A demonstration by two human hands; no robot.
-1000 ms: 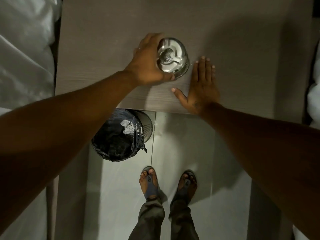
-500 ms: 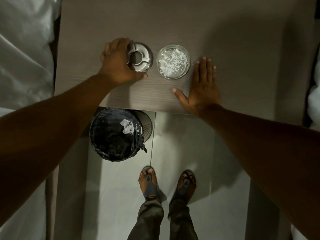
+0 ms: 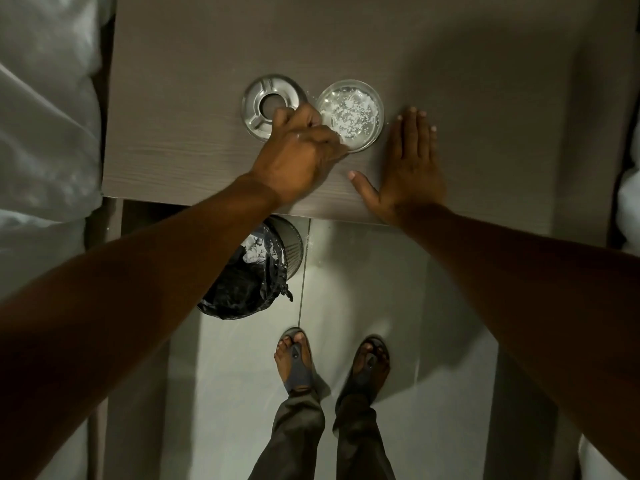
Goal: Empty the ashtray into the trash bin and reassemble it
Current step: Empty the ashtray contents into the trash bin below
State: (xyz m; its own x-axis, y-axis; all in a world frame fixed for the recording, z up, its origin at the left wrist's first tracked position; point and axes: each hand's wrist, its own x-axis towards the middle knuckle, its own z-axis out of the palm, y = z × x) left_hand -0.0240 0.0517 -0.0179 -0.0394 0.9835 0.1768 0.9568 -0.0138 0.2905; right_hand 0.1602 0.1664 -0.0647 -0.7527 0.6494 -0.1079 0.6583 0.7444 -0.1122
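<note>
Head view, looking down on bench (image 3: pixel 194 161). Glass ashtray bowl (image 3: pixel 367 98) upright on bench, holding white flaky residue (image 3: pixel 349 110) across its floor. Metal ashtray lid (image 3: pixel 258 110) flat on bench just left of bowl, centre hole open, rims near touching. Trash bin (image 3: pixel 294 237) on floor below bench edge, lined with black bag (image 3: pixel 242 285), crumpled white paper (image 3: pixel 254 249) inside, partly hidden by left forearm. Left hand (image 3: pixel 298 154) over bowl's near-left rim, fingers curled toward it; grip on rim likely, contact hidden by knuckles, cannot tell for certain. Right hand (image 3: pixel 410 168) flat on bench right of bowl, palm down, fingers spread, holding nothing.

Against half a second earlier: lid released and left lying alone; left hand shifted right from lid to bowl. Right hand unmoved. Bowl contents unchanged.
</note>
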